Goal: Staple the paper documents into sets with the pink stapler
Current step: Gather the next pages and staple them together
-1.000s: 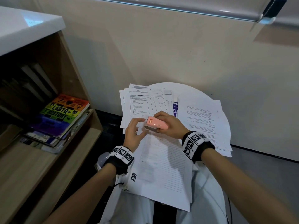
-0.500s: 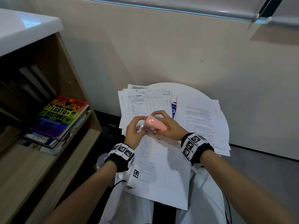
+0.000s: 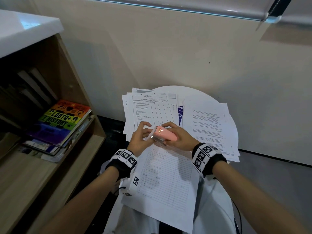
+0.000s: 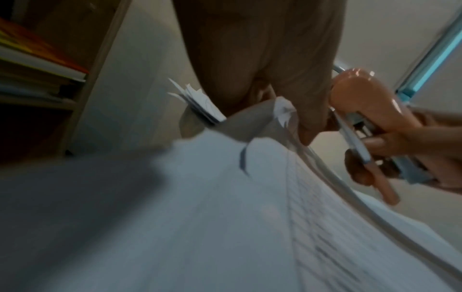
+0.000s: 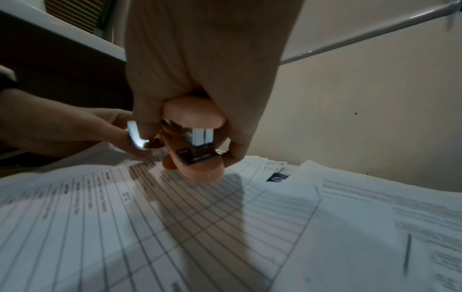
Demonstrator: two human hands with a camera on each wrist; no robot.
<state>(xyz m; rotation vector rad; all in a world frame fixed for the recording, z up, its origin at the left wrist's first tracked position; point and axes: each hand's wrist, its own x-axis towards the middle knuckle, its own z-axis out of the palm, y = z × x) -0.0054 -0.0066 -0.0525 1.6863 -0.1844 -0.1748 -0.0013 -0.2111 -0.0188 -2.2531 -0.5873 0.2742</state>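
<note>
My right hand [image 3: 179,138] grips the pink stapler [image 3: 164,133], nose pointing left toward my left hand [image 3: 139,138]. In the right wrist view the right hand [image 5: 205,59] wraps the pink stapler [image 5: 195,112] from above, its mouth gaping over the lined form. My left hand [image 4: 262,59] pinches the top corner of the paper set [image 4: 225,217], and the sheet's edge runs into the mouth of the pink stapler [image 4: 360,102]. The paper set [image 3: 167,174] hangs from the table's near edge over my lap.
A small round white table [image 3: 199,92] against the wall carries a stack of forms [image 3: 146,108] at left and a text stack [image 3: 209,122] at right. A wooden shelf [image 3: 94,132] with books [image 3: 64,120] stands close on the left.
Both hands have drawn together at the paper set's top corner. The stapler has tipped nose-up toward the left hand, and the paper set has slid slightly away from me.
</note>
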